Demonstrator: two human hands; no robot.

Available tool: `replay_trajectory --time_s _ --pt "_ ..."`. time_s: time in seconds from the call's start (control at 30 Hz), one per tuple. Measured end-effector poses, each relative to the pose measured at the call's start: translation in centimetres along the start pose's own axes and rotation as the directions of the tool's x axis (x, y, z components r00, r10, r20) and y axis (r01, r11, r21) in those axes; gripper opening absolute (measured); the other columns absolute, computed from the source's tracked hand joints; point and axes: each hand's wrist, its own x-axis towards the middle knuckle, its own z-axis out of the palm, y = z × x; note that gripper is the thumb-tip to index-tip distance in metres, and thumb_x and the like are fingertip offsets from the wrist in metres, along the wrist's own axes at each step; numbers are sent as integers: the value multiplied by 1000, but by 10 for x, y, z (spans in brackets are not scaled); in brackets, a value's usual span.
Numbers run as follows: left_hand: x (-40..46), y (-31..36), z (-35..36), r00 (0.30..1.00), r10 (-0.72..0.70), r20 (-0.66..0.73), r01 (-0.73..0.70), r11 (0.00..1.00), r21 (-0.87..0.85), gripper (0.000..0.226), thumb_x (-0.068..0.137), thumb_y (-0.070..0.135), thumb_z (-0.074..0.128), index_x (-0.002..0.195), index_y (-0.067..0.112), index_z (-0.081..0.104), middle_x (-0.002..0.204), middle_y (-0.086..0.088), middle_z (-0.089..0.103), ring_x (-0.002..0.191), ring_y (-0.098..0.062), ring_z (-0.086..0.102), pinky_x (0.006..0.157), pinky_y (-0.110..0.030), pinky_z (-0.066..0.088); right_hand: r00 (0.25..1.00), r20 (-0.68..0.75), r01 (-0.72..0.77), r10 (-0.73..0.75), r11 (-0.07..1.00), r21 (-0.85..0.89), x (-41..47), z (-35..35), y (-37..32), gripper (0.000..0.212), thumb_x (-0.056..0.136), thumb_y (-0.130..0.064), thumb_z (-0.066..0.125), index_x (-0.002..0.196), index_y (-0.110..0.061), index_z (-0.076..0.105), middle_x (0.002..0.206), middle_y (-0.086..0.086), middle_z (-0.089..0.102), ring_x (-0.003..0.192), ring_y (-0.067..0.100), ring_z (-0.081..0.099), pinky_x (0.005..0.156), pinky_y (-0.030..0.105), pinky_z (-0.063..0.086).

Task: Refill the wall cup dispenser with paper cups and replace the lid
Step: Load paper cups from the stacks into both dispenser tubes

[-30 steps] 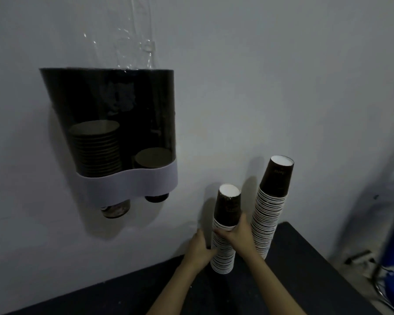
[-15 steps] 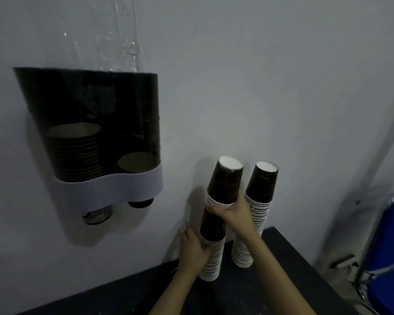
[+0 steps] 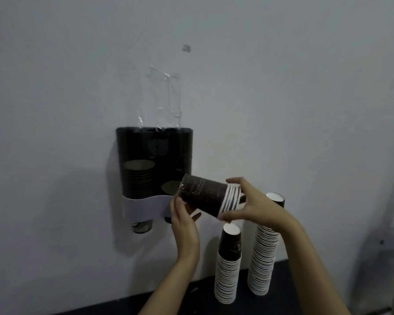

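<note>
Since half a second ago, both hands lifted a short cup stack (image 3: 210, 197) off the shorter pile (image 3: 228, 264) and tipped it sideways at frame center. Left hand (image 3: 184, 221) grips its dark end, right hand (image 3: 251, 204) its rims, right beside the wall dispenser (image 3: 155, 173).

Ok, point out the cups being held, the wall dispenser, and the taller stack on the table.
held cups (image 3: 205, 195), head view, dark side of the outermost cup
dispenser (image 3: 143, 206), head view, grey front band
taller stack (image 3: 263, 262), head view, striped rims midway up
</note>
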Motion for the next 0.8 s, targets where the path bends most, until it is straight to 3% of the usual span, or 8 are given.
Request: replay_trajectory --time_s 0.07,0.13,0.23,0.33,0.4,0.57,0.67,0.8 --pt "-1 17 -11 1000 -30 -2 30 999 -26 46 99 33 25 134 11 44 117 -9 60 96 -15 61 76 -23 50 992 -106 93 -70 968 233 -1 3 -23 71 64 -25 81 121 -29 39 114 -1 53 95 15 61 77 28 54" --pt "-2 30 -21 1000 -5 -1 5 1000 -11 49 98 36 22 130 9 48 114 -13 61 98 -19 60 77 -26 48 967 -217 201 -133 924 326 3 4 -50 60 66 -26 79 114 -33 44 112 0 55 92 13 61 72 24 53" --pt "2 39 -39 991 45 -128 -43 999 16 38 99 31 23 114 11 52 104 -11 58 98 -23 55 70 -22 44 905 -380 331 -193 880 341 19 -5 -96 58 66 -28 79 114 -33 46 111 2 55 95 17 60 76 29 54" --pt "9 35 -67 944 -45 -326 35 999 -36 29 99 28 28 106 9 49 99 -12 54 97 -24 53 81 -31 44 814 -524 423 -249 874 241 48 -20 -148 61 68 -36 77 120 -29 44 111 -2 55 101 18 59 85 35 53" --pt "13 26 -85 900 -152 -408 136 988 -68 37 99 29 28 118 5 48 106 -10 52 103 -25 51 90 -40 40 785 -533 439 -314 890 122 71 -21 -178 66 70 -37 75 126 -21 42 118 4 54 108 21 56 90 36 50" --pt "23 4 -110 802 -401 -444 332 915 -227 50 98 34 28 129 -2 42 114 -20 49 105 -32 48 102 -47 37 853 -383 359 -356 931 -66 123 7 -212 62 79 -33 66 129 -10 38 127 15 50 116 28 50 94 33 44" --pt "27 -2 -114 798 -416 -435 338 908 -249 55 98 35 26 137 -3 34 136 -26 44 127 -38 43 105 -48 34 862 -375 331 -340 939 -90 141 15 -219 60 81 -34 63 128 -8 37 125 18 52 114 30 52 98 41 44" --pt "31 -4 -112 813 -390 -432 333 920 -205 54 98 36 24 138 0 34 132 -24 46 127 -38 43 103 -47 36 859 -386 333 -337 940 -80 152 25 -222 61 80 -34 65 127 -6 38 125 19 52 113 31 53 96 39 45"
